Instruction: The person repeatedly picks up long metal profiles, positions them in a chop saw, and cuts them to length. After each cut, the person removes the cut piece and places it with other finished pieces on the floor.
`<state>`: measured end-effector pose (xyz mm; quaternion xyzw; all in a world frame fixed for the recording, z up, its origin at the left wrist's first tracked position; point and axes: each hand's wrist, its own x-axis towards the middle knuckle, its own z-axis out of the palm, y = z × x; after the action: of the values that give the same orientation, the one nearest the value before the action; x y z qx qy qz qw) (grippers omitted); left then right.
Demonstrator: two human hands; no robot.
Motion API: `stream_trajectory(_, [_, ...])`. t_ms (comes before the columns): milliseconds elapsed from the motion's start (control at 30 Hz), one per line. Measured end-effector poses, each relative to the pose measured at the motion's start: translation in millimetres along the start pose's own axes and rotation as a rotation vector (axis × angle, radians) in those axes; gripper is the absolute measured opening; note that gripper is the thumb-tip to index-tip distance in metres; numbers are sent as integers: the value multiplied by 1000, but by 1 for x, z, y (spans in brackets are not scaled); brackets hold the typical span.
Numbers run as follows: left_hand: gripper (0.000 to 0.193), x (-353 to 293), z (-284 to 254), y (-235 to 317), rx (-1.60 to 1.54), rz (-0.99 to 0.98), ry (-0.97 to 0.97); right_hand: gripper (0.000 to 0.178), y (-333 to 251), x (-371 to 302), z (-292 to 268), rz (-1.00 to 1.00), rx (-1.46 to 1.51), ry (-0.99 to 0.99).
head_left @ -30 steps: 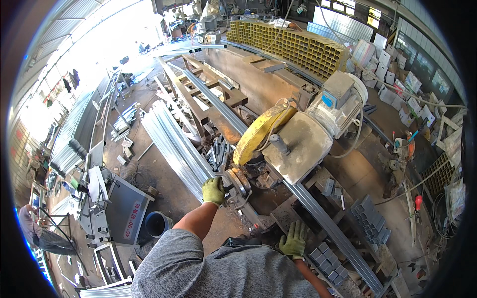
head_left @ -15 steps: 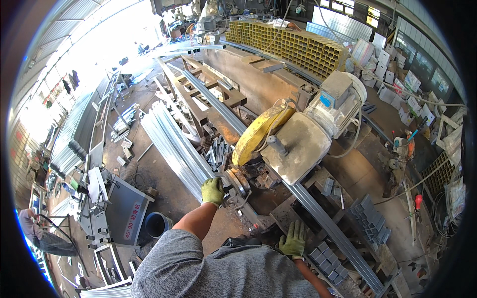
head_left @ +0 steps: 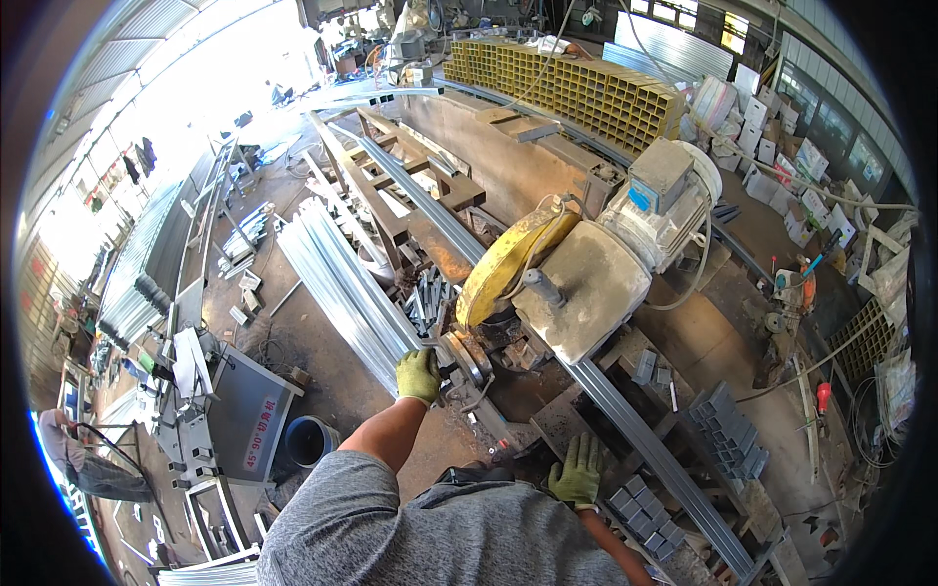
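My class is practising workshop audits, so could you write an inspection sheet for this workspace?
Surface: bench brown, grimy.
Job's things: long steel tubes run beneath a yellow-guarded cutting machine.
Clutter: short cut tubes stacked at lower right; metal scraps left of the machine.
Grips: left grip, gloved, curled beside a round metal fitting, contact unclear; right grip, gloved, open.
Cables: motor cable hangs looped.
Surroundings: yellow tube stack behind; another person far left.

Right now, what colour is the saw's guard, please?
The guard is yellow; head view shows it.
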<state>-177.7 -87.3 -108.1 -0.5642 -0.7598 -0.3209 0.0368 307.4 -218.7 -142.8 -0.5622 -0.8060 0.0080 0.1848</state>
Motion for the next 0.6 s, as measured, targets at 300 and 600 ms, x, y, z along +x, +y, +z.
stream_trajectory(300, [23,1,3,-2,-3,8,7,93,0,0,1,29,8,-55])
stream_trajectory(600, [23,0,5,-3,-6,4,18,92,-1,0,-2,44,8,-80])
